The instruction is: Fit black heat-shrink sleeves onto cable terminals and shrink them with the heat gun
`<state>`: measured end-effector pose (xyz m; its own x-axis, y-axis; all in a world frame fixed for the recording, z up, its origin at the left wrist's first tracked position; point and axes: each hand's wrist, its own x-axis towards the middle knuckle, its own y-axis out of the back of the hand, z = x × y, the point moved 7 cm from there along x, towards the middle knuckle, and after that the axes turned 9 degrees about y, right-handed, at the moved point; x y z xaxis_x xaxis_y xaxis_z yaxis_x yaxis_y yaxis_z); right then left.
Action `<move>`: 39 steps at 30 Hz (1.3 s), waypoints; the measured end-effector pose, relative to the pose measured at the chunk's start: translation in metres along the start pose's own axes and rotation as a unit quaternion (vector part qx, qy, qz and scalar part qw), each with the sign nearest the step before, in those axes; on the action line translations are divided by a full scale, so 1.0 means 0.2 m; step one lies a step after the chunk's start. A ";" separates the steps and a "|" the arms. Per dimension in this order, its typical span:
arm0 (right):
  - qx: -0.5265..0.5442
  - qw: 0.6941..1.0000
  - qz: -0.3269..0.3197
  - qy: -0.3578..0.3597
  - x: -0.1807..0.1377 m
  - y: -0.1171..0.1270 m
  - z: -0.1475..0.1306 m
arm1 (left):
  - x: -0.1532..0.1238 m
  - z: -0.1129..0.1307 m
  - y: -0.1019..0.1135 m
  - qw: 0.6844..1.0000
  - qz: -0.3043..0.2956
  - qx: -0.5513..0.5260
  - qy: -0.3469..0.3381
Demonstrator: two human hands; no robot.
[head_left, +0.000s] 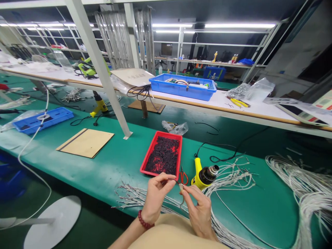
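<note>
My left hand [155, 197], with a red bead bracelet at the wrist, pinches something thin and dark between thumb and fingertips, too small to name. My right hand [198, 209] pinches the tip of a white wire [182, 194] that hangs down from its fingers. Both hands hover over the front edge of the green bench [109, 166], a finger's width apart. Just behind them lies a red tray [143, 165] filled with small dark tube pieces. A yellow heat gun [203, 174] lies to the right of the tray, with small red scissors [183, 177] between them.
Bundles of white wires [306, 186] spread over the bench at right, with more of them [129, 197] under my hands. A wooden board [85, 142], a blue tray [43, 120] and a frame post [103, 69] stand at left. A blue bin [181, 90] sits on the raised shelf.
</note>
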<state>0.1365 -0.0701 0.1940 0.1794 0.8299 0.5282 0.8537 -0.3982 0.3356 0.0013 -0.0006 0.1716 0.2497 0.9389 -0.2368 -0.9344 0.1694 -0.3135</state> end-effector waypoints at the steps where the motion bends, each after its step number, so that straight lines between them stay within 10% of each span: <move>1: -0.009 1.000 0.005 0.003 0.00 0.02 0.00 | 0.00 -0.01 0.00 1.000 -0.007 -0.002 0.002; 13: -0.099 0.982 0.147 -0.066 0.02 0.44 -0.01 | 0.03 -0.13 -0.02 0.989 -0.025 0.128 0.074; 22: 0.002 0.980 0.086 -0.178 0.00 0.32 -0.03 | 0.02 0.03 -0.25 0.991 -0.115 0.040 0.064; 39: 0.013 0.990 0.046 -0.133 0.00 0.23 -0.03 | 0.04 0.02 -0.22 0.995 -0.076 0.062 0.027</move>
<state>0.1731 -0.0912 0.2150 0.3758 0.8656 0.3308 0.8398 -0.4691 0.2733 0.0427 0.0006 0.1873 0.4000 0.8829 -0.2460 -0.9084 0.3462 -0.2346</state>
